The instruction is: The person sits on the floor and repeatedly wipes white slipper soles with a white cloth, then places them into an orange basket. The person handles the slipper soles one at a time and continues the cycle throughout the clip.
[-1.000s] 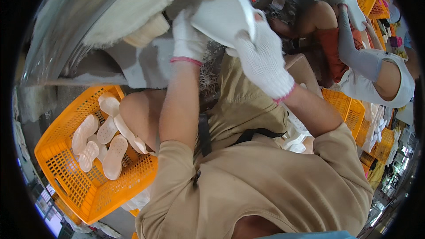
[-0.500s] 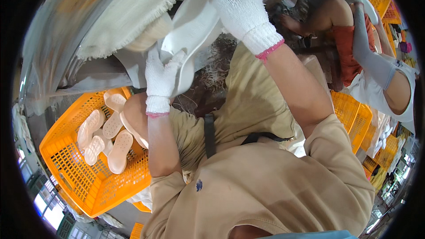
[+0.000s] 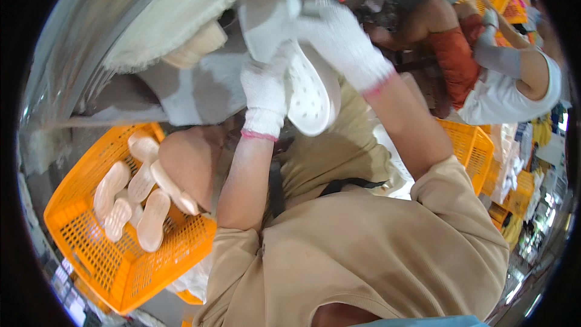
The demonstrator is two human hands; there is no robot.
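Between my two white-gloved hands is a white shoe sole (image 3: pixel 307 100), its lower end dotted with small holes. My left hand (image 3: pixel 265 88) closes on its left side near the middle. Across from it, my right hand (image 3: pixel 345 42), blurred by motion, grips the right side higher up. A broad smooth white part (image 3: pixel 266 15) rises above my hands; the gloves hide where it meets the perforated end. Up and to the left, a white wheel with a frayed cloth rim (image 3: pixel 181 12) is apart from the sole.
An orange plastic basket (image 3: pixel 130 278) with several pale soles (image 3: pixel 154 218) stands at my left, beside my knee. Grey machine housing (image 3: pixel 200 88) sits under the wheel. Another person in orange shorts (image 3: pixel 451 60) sits at the right, near more orange baskets (image 3: pixel 466 145).
My hands have drawn the sole away from the frayed wheel, rightward, and turned it so its perforated face shows. My left hand has moved right and my view has shifted slightly.
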